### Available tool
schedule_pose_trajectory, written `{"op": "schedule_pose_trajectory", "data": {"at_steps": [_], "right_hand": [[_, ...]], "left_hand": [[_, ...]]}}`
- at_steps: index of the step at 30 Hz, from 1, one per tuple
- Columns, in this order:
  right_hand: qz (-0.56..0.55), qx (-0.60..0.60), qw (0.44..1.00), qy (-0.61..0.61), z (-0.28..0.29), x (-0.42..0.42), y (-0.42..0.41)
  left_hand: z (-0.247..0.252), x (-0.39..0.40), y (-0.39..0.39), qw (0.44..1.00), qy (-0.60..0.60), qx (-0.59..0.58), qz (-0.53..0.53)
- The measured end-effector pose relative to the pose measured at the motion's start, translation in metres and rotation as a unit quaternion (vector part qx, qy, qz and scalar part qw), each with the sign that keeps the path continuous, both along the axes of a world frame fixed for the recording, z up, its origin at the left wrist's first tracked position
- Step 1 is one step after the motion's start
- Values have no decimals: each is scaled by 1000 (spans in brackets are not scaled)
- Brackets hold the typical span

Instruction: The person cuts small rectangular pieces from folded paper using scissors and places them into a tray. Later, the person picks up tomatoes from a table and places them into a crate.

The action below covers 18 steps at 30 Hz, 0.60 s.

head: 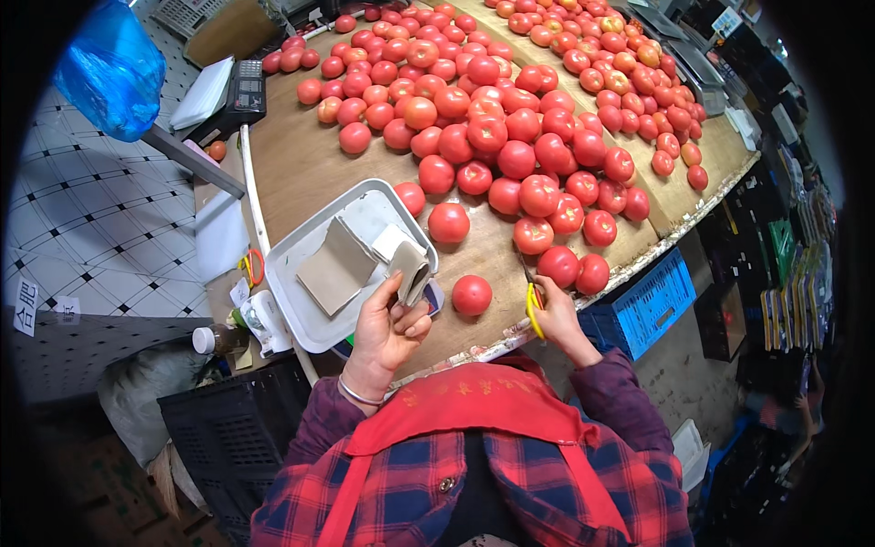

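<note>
My left hand [391, 328] pinches a small stack of folded grey-brown paper or card [409, 271] over the right part of a pale plastic tray [284, 277]. In the tray lie a larger grey-brown stack of card or paper [336, 268] and a white piece [391, 241]. My right hand [557, 311] holds a pair of scissors with yellow and red handles [532, 313] near the table's front edge, the dark blades pointing away from me over the wood. One tomato [472, 295] sits between my hands. Beyond them spreads a large heap of tomatoes [487, 133].
Left of the tray lie orange-handled scissors [255, 266], a white container [265, 321] and a lidded jar [220, 340]. Farther back stand a black scale [247, 89] and a blue plastic bag [113, 75]. A blue crate [653, 304] is below the table at right.
</note>
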State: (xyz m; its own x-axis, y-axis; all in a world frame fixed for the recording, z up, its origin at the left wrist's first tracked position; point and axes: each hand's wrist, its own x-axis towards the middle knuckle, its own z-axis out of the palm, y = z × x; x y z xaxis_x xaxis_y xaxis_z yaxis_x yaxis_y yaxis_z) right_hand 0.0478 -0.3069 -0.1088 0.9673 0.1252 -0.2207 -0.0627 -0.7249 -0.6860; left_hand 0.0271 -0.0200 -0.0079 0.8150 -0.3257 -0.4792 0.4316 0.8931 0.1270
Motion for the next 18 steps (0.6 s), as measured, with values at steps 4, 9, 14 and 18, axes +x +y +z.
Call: {"op": "schedule_pose_trajectory", "data": {"at_steps": [4,9,14,18], "right_hand": [[64,395,883,247,122,-6,25],[181,580,673,421,172,-18,46],[199,535,706,421,170,-15,55],[168,547,700,428,167,-15,58]], "left_hand": [[-1,-1,2,1000,-10,9,18],[3,-1,3,996,-25,83,36],[4,-7,5,982,-39,177,63],[9,-7,2,970,-77,225,47]]}}
